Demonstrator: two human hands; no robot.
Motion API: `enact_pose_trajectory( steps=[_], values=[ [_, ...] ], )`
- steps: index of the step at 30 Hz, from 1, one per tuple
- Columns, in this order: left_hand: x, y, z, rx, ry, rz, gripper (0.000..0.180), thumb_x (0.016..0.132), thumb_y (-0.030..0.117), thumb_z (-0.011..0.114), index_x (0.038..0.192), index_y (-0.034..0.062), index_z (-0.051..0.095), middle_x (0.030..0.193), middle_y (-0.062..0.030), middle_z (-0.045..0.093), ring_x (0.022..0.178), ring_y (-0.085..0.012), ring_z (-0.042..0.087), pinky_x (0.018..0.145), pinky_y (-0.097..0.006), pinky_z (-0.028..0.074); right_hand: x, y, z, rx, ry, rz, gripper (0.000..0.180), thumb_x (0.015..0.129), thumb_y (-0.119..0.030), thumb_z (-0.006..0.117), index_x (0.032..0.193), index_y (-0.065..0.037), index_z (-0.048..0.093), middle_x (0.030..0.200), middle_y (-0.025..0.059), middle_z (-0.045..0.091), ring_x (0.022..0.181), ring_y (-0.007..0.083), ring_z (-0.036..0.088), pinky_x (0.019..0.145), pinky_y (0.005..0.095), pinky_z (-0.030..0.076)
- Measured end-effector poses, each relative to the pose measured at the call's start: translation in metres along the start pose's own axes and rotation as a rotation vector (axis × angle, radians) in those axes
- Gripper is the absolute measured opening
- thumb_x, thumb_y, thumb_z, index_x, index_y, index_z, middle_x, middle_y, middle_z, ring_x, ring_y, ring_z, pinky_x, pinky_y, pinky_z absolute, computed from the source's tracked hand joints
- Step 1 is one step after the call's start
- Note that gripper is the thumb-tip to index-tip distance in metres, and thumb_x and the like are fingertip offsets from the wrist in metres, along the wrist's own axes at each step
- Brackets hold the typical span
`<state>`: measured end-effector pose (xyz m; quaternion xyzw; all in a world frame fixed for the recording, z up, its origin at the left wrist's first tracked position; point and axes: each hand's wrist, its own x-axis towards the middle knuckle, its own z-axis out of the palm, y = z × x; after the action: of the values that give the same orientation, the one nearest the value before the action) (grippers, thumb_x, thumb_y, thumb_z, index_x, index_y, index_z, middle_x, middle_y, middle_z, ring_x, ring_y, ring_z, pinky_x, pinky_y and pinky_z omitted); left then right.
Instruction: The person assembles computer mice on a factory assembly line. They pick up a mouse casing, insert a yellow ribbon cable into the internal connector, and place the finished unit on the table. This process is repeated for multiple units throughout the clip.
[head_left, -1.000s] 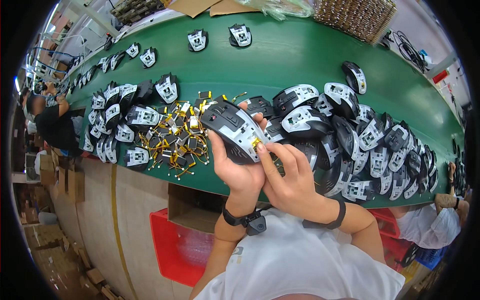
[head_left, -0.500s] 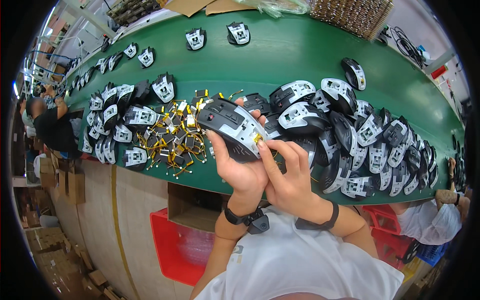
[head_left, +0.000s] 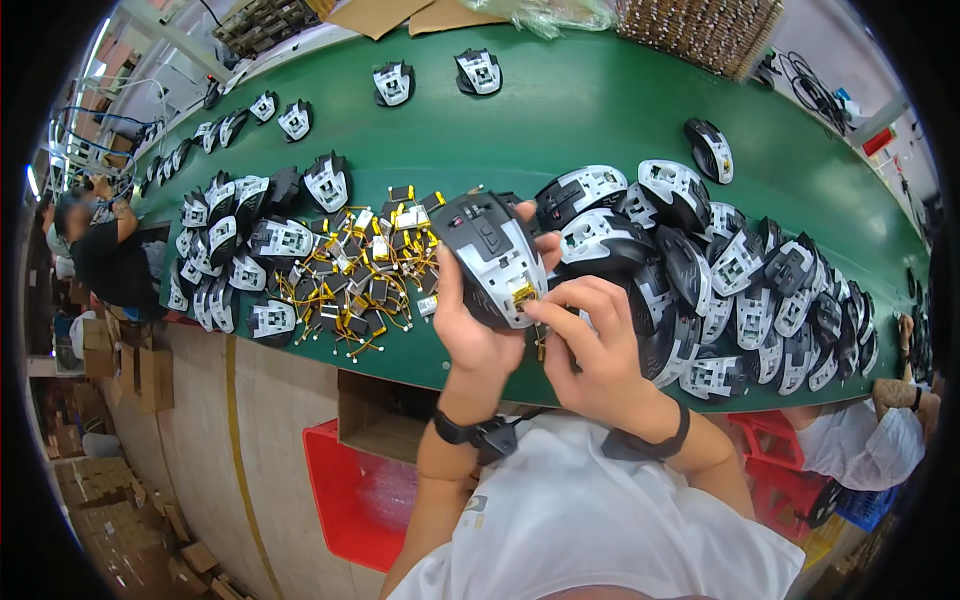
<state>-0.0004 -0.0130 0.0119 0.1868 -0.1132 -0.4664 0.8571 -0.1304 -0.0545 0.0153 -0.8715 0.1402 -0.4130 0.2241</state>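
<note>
My left hand [head_left: 475,325] is wrapped round a black and white computer mouse [head_left: 485,235], its open upper side facing me. A small yellow part [head_left: 523,291] shows in a recess near the mouse's lower end. The fingers of my right hand [head_left: 595,340] are bent and pinched together right at that recess; what lies between them is too small to tell. Below those fingertips a thin brownish-yellow piece [head_left: 541,343] hangs, partly hidden. To the left of the held mouse lies a heap of small wired batteries [head_left: 350,265] in silver, black and yellow.
Piled mouse bodies crowd the green table [head_left: 560,110] on the right [head_left: 740,260] and left [head_left: 220,240]. Two mouse bodies stand farther back. Below the table edge are a cardboard box [head_left: 375,420] and a red crate [head_left: 350,500]. Other people sit at both sides.
My left hand has turned the mouse more upright and shifted it slightly right. My right hand has moved slightly right and down with it, fingertips staying at the recess.
</note>
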Motion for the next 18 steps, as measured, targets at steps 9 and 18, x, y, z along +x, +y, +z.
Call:
enact_pose_trajectory(
  steps=[9,18],
  values=[
    [0.201,0.038,0.008,1.050,-0.127,-0.405,0.045,0.091,0.041,0.062,0.104,-0.0019,0.063,0.092,-0.0132,0.069,0.077,-0.0254,0.071,0.067,-0.038,0.061,-0.008,0.004,-0.084,0.014,-0.109,0.298,0.034,0.072,0.001,0.064,0.106,0.000,0.064,0.107,0.0159,0.063,0.104,0.0356,0.056,0.094,0.0437,0.043],
    [0.278,-0.040,-0.003,2.788,-0.511,-0.081,0.059,0.095,0.055,0.042,0.104,0.0058,0.073,0.108,-0.0164,0.070,0.104,-0.0326,0.066,0.089,-0.044,0.052,-0.029,0.005,-0.098,0.045,-0.116,0.423,0.030,0.074,-0.002,0.066,0.104,-0.001,0.064,0.106,0.0152,0.064,0.102,0.0341,0.058,0.091,0.0428,0.044]
  ],
)
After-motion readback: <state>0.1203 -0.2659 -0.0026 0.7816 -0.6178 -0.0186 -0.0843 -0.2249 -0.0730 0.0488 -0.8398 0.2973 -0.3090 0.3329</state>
